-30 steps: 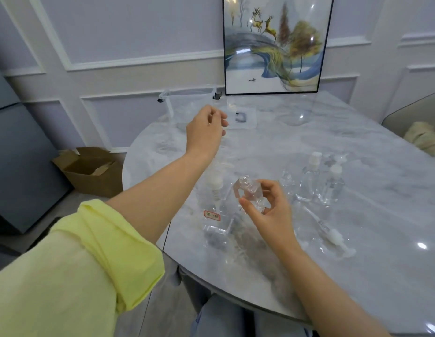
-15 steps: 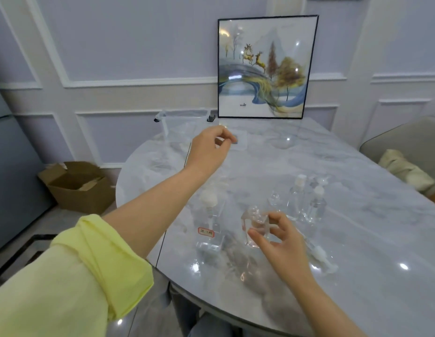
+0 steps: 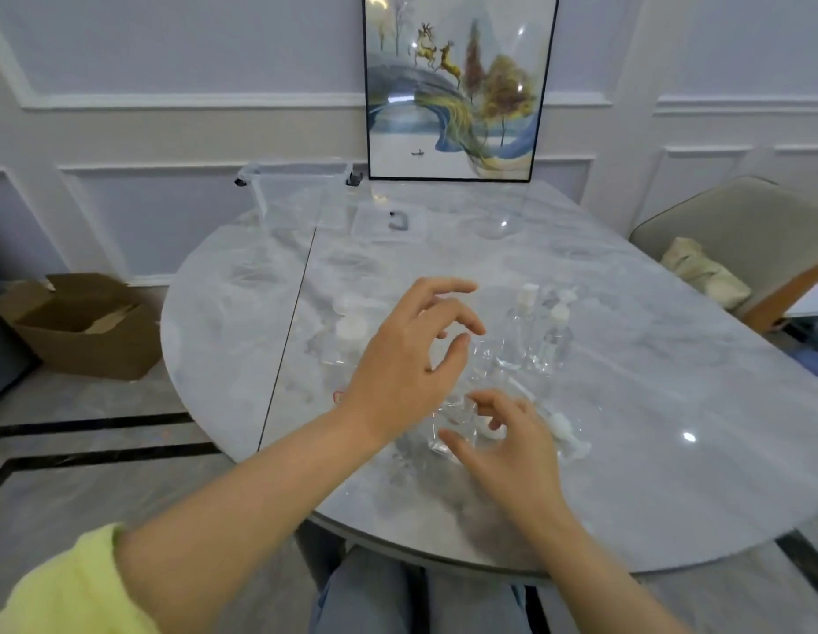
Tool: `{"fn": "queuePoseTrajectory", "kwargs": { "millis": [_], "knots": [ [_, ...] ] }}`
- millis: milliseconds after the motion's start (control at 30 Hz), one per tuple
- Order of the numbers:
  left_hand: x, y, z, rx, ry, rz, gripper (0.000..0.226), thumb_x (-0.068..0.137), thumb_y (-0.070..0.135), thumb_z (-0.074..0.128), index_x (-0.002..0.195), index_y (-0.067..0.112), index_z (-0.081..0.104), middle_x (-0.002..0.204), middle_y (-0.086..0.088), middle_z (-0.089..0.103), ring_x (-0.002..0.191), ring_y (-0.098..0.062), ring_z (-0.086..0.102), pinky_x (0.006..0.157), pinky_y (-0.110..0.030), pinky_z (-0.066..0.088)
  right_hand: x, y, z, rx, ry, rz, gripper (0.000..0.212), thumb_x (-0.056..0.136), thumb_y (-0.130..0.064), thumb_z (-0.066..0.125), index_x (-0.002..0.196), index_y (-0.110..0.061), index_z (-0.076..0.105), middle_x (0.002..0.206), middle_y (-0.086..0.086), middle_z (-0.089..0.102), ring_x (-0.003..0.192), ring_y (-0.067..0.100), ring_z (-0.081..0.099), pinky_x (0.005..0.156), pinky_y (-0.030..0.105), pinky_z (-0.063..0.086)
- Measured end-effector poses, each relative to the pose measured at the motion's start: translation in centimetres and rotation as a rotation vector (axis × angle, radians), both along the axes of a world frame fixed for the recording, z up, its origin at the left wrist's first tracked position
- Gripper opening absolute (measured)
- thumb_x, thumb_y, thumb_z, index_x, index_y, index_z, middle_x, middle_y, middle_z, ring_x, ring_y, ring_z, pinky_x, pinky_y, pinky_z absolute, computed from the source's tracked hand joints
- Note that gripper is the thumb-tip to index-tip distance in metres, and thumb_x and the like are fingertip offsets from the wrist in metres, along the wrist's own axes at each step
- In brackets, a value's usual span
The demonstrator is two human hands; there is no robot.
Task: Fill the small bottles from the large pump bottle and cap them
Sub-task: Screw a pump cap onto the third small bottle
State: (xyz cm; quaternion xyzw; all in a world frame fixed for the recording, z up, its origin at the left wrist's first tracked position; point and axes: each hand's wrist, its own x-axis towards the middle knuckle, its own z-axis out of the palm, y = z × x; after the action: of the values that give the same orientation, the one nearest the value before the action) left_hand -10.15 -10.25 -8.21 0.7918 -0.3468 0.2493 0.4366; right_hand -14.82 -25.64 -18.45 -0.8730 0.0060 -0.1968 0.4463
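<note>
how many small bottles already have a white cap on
2, standing side by side on the table right of the hands: one capped bottle farther back, the other capped bottle beside it. The clear glass blurs together, so more may be hidden behind the left hand.

Large pump bottle (image 3: 347, 354) partly hidden behind left hand (image 3: 407, 359).

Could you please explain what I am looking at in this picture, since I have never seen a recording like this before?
There is no machine: a head-worn camera looks down at a person's two bare hands. The left hand hovers with spread fingers and holds nothing. The right hand has its fingers around a small clear bottle standing uncapped on the marble table; whether it grips is unclear. Left of it stands the large pump bottle; behind stand capped small bottles. A loose pump cap lies to the right.
</note>
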Motion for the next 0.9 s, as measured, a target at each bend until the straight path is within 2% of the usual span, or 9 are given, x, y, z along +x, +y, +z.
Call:
{"fn": "queuePoseTrajectory", "kwargs": {
  "millis": [100, 200, 267, 367, 500, 600, 700, 767, 900],
  "knots": [
    [-0.8, -0.1, -3.0, -0.038, 0.077, 0.008, 0.027, 0.091, -0.001, 0.061, 0.112, 0.015, 0.067, 0.143, 0.006, 0.051, 0.126, -0.009, 0.056, 0.097, -0.035, 0.053, -0.1, -0.6, -0.4, -0.003, 0.032, 0.019, 0.048, 0.071, -0.05, 0.086, 0.112, -0.052, 0.062, 0.11, -0.021, 0.058, 0.112, -0.006, 0.049, 0.089, 0.005, 0.038],
    [-1.7, -0.2, -5.6, -0.066, 0.182, 0.013, 0.036, 0.092, 0.002, 0.065, 0.125, 0.015, 0.061, 0.149, 0.008, 0.047, 0.138, -0.01, 0.047, 0.109, -0.037, 0.045, -0.6, -1.5, -0.3, -0.024, -0.006, 0.078, 0.065, 0.072, -0.045, 0.088, 0.131, -0.042, 0.062, 0.12, -0.027, 0.062, 0.124, 0.0, 0.044, 0.099, 0.012, 0.038],
    [-2.1, -0.3, -7.1, -0.088, 0.232, 0.01, 0.041, 0.093, 0.004, 0.066, 0.132, 0.014, 0.056, 0.151, 0.007, 0.046, 0.142, -0.01, 0.044, 0.113, -0.04, 0.042, -1.3, -2.4, -0.3, -0.019, -0.01, 0.092, 0.073, 0.074, -0.039, 0.089, 0.139, -0.04, 0.056, 0.125, -0.03, 0.062, 0.126, 0.001, 0.045, 0.101, 0.014, 0.038],
    [-2.2, -0.4, -9.3, -0.117, 0.282, 0.035, 0.055, 0.09, 0.008, 0.067, 0.141, 0.017, 0.049, 0.151, 0.008, 0.047, 0.143, -0.011, 0.042, 0.115, -0.042, 0.041, -2.1, -4.0, -0.9, -0.037, -0.011, 0.041, 0.074, 0.076, -0.03, 0.088, 0.14, -0.042, 0.054, 0.131, -0.031, 0.06, 0.127, 0.004, 0.046, 0.101, 0.02, 0.041],
    [-2.4, -0.9, -11.0, -0.114, 0.468, 0.094, 0.07, 0.084, 0.021, 0.071, 0.148, 0.027, 0.042, 0.145, 0.012, 0.049, 0.138, -0.004, 0.045, 0.114, -0.029, 0.039, -2.5, -5.1, -2.2, -0.053, -0.007, -0.04, 0.061, 0.078, -0.023, 0.087, 0.131, -0.04, 0.062, 0.126, -0.032, 0.061, 0.12, 0.002, 0.052, 0.099, 0.028, 0.046],
    [-2.6, -1.6, -11.2, -0.107, 0.52, 0.104, 0.075, 0.085, 0.016, 0.079, 0.148, 0.028, 0.04, 0.146, 0.013, 0.048, 0.134, 0.011, 0.04, 0.111, -0.014, 0.034, -2.4, -5.0, -2.4, -0.11, -0.022, -0.048, 0.054, 0.08, -0.022, 0.086, 0.127, -0.037, 0.065, 0.12, -0.029, 0.062, 0.111, 0.005, 0.055, 0.096, 0.015, 0.04],
    [-2.8, -2.1, -11.2, -0.144, 0.541, 0.123, 0.077, 0.083, 0.018, 0.083, 0.145, 0.034, 0.04, 0.141, 0.016, 0.052, 0.13, 0.007, 0.047, 0.108, -0.013, 0.037, -1.7, -4.3, -2.1, -0.132, -0.044, -0.022, 0.049, 0.083, -0.019, 0.083, 0.127, -0.032, 0.067, 0.119, -0.024, 0.063, 0.111, 0.005, 0.053, 0.098, 0.008, 0.033],
    [-2.9, -2.3, -11.2, -0.17, 0.549, 0.15, 0.074, 0.081, 0.02, 0.084, 0.141, 0.036, 0.044, 0.138, 0.02, 0.053, 0.123, 0.0, 0.055, 0.103, -0.015, 0.042, -0.9, -3.8, -2.1, -0.159, -0.026, 0.0, 0.048, 0.083, -0.017, 0.082, 0.128, -0.027, 0.068, 0.119, -0.017, 0.065, 0.114, 0.007, 0.052, 0.101, 0.012, 0.035],
    [-3.0, -2.1, -11.4, -0.241, 0.518, 0.181, 0.069, 0.077, 0.016, 0.088, 0.136, 0.027, 0.053, 0.13, 0.024, 0.057, 0.119, -0.002, 0.058, 0.094, -0.008, 0.043, 0.7, -3.3, -2.6, -0.264, 0.018, -0.018, 0.046, 0.082, -0.019, 0.081, 0.126, -0.023, 0.069, 0.115, -0.01, 0.066, 0.109, 0.013, 0.052, 0.097, 0.025, 0.042]
  ]
}}
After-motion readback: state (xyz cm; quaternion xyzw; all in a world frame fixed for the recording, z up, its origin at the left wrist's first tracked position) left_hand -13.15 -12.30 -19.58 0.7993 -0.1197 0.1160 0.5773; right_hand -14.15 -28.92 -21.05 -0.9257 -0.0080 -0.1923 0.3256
